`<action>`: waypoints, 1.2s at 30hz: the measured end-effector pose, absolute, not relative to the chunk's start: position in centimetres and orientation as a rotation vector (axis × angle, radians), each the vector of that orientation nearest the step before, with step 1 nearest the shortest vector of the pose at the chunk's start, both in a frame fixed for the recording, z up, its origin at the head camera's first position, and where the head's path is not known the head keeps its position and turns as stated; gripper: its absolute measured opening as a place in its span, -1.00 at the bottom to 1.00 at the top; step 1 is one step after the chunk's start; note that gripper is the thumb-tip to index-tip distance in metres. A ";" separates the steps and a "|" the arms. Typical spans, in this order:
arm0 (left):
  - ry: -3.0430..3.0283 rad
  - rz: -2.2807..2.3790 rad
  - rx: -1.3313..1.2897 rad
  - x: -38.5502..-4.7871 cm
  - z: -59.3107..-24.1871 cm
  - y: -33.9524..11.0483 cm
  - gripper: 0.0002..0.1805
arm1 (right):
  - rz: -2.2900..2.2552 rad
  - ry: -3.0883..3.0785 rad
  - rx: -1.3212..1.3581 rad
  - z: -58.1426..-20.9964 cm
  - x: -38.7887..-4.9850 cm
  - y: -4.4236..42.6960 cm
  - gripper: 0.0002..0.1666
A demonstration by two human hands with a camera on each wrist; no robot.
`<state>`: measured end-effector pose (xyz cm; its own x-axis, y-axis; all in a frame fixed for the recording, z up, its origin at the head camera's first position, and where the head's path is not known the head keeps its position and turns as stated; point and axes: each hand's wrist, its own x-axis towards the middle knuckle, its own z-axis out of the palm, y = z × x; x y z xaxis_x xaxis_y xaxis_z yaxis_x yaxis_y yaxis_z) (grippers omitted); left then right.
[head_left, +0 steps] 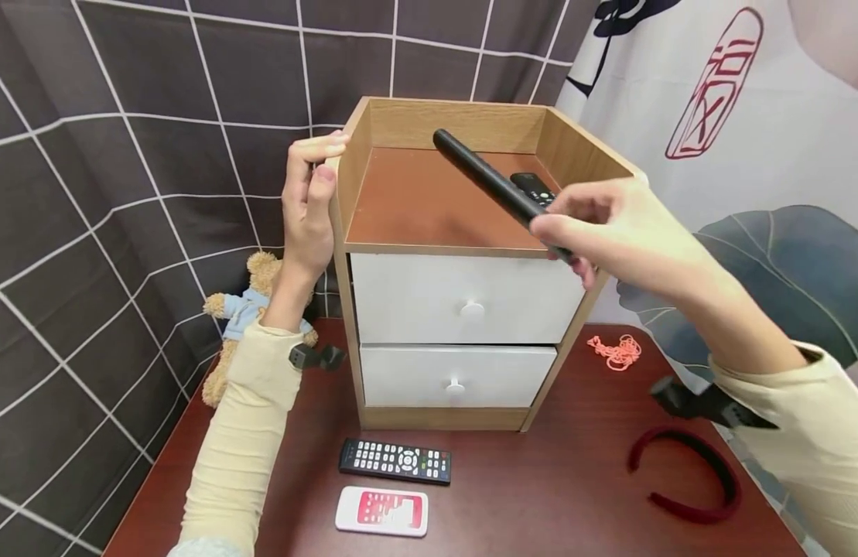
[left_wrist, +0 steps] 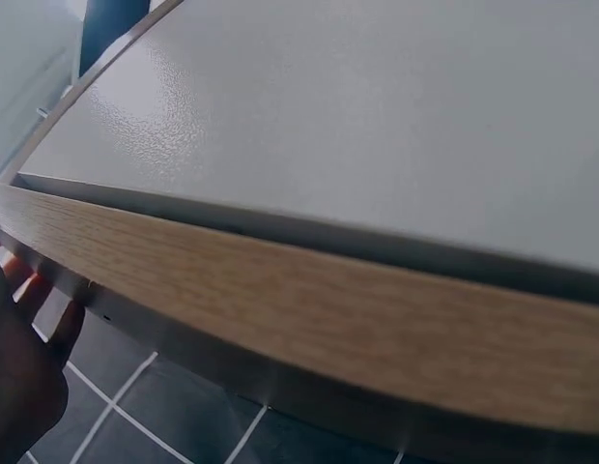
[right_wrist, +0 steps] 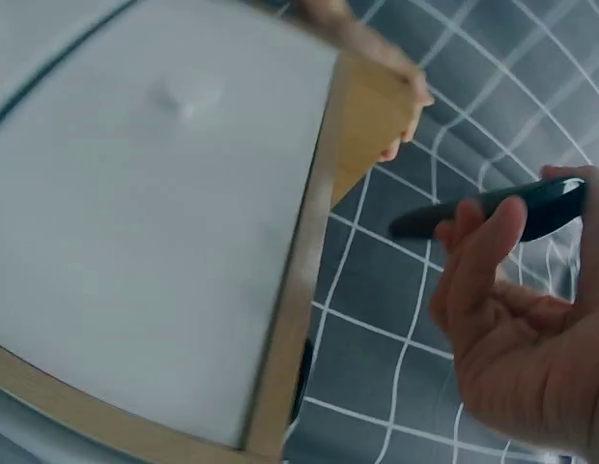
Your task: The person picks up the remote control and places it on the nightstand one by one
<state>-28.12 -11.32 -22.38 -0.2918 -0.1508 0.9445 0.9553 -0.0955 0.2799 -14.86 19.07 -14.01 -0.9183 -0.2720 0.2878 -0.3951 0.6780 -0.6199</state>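
Right hand (head_left: 607, 232) pinches black bar (head_left: 494, 182) at its 4-o'clock end; off-centre hold may cause slippage. Left hand (head_left: 307, 209), half-curled, rests on cabinet (head_left: 415, 298) at 10 o'clock.

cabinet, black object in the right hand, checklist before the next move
1. Right hand pinches black object: ok.
2. Left hand touches cabinet: ok, at its left side.
3. Cabinet top free: not ok, partly hidden remote lies toward its right.
4. Black object set down: not ok, held.
5. Black object has buttons: cannot tell, none show.
6. Black remote and white remote apart from cabinet: ok, in front on table.
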 end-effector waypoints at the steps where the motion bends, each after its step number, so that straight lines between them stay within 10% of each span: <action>1: -1.257 -1.546 -0.982 -28.1 -22.5 -11.4 -0.61 | 0.955 -2.728 0.491 -13.7 -15.1 18.4 -0.62; 36: -1.243 -1.541 -1.005 -28.4 -22.7 -11.4 -0.61 | -0.039 -2.823 0.169 -14.3 -19.9 13.7 -0.26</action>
<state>-28.38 -11.42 -22.68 -0.2762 -0.1459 0.9500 0.9594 -0.1015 0.2633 -19.92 13.75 -14.28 -0.9443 -0.1210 0.3060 -0.1124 0.9926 0.0455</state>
